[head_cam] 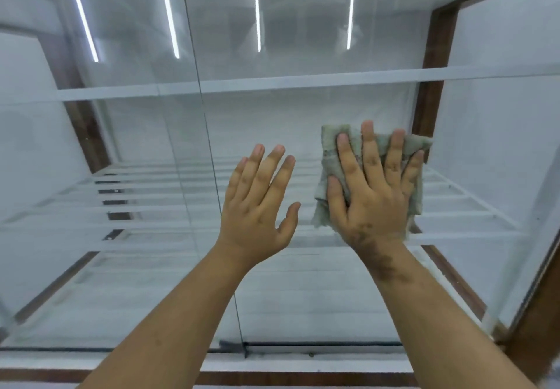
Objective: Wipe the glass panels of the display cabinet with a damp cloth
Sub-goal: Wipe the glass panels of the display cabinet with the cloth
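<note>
The display cabinet fills the view, and its right glass panel (303, 110) stands right in front of me. My right hand (374, 188) lies flat with fingers spread, pressing a crumpled pale green cloth (328, 158) against that glass near the panel's right side. My left hand (260, 197) is beside it to the left, fingers apart and pointing up, holding nothing; whether its palm touches the glass I cannot tell. A thin vertical seam (209, 134) marks the edge of the left glass panel (121, 146).
Behind the glass are white shelves (272, 84) and a slatted shelf (151, 188) lower down. Dark wooden frame posts stand at the right (436, 64) and left (88, 134). A track with a wooden strip (272, 378) runs along the bottom. Ceiling light strips reflect in the glass.
</note>
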The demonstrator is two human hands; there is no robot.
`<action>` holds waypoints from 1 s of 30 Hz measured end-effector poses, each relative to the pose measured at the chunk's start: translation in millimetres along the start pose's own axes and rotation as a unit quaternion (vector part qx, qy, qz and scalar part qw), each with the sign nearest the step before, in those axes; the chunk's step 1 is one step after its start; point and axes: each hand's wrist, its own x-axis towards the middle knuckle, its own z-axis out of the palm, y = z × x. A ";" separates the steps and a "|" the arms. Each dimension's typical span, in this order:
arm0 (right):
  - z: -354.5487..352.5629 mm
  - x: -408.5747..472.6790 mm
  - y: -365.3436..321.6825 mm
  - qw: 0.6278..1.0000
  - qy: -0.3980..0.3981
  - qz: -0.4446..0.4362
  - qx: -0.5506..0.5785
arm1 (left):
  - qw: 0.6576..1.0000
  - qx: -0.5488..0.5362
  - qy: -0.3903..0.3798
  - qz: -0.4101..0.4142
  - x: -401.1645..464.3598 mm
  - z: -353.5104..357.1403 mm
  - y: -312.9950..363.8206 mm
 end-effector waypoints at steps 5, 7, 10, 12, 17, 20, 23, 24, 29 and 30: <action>5.3 -36.9 -1.0 0.988 -0.042 -0.147 -0.032 | 0.997 -0.054 -0.019 0.061 -12.4 -27.2 -21.3; 2.6 -37.9 11.1 0.989 -0.036 -0.141 -0.034 | 0.998 -0.035 0.010 0.049 -26.5 -40.8 -39.7; 4.4 -15.5 -4.3 0.999 0.001 -0.032 -0.019 | 0.999 0.018 0.033 -0.002 -43.8 -51.4 -70.7; 11.7 8.2 -43.0 0.999 0.019 0.036 0.005 | 1.000 0.020 0.015 -0.017 -48.1 -52.8 -88.3; 35.9 3.3 -128.1 0.997 -0.027 -0.066 0.016 | 1.000 0.001 0.016 0.004 -50.1 -51.4 -102.8; 36.1 -26.9 -108.1 0.995 -0.038 -0.092 -0.014 | 1.000 -0.003 0.027 0.009 -50.4 -48.9 -103.7; 28.5 -31.9 -75.1 0.995 -0.024 -0.088 -0.030 | 0.999 -0.005 0.032 0.013 -50.9 -48.1 -103.3; 27.5 -24.6 -71.4 0.998 -0.015 -0.062 -0.024 | 0.999 -0.004 0.032 0.014 -51.0 -47.8 -103.0; 31.3 7.1 -110.2 1.000 -0.012 -0.005 0.014 | 1.000 -0.003 0.029 0.000 -49.8 -48.0 -96.4; 32.9 0.7 -116.4 0.999 -0.026 -0.037 0.016 | 1.000 -0.002 0.030 -0.008 -48.8 -48.3 -93.6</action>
